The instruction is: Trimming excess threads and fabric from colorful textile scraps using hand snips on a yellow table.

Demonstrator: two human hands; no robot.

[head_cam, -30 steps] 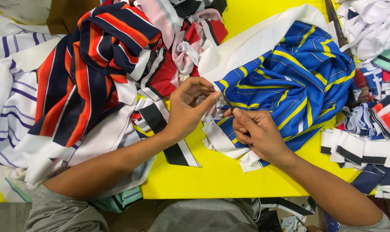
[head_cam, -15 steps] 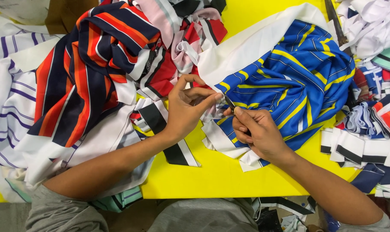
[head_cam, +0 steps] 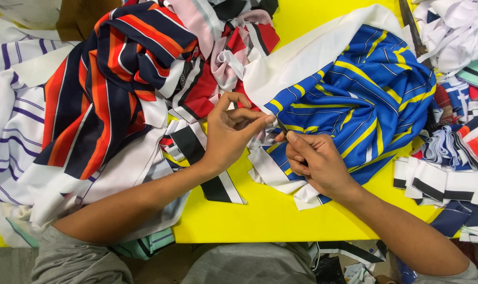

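Nearest you, your forearms cross the front edge of the yellow bench [head_cam: 260,221] and meet over its middle. Your left hand [head_cam: 229,138] has its fingers curled, thumb and forefinger closed on the near edge of the blue and yellow striped fabric [head_cam: 355,105]. Your right hand [head_cam: 315,163] is closed in a loose fist, gripping a small dark tool; what kind I cannot tell, since only its tip shows, pointing at the spot where your left hand pinches. The two hands nearly touch there.

From that pinch the blue fabric spreads away from you and to your right, its long axis running diagonally toward the far right corner, so your right hand lies over it and is the nearer one.

Farther left sits the heap of red, navy and orange striped cloth [head_cam: 107,79]. At the far right lie folded striped strips [head_cam: 449,158] and white scraps [head_cam: 460,31].
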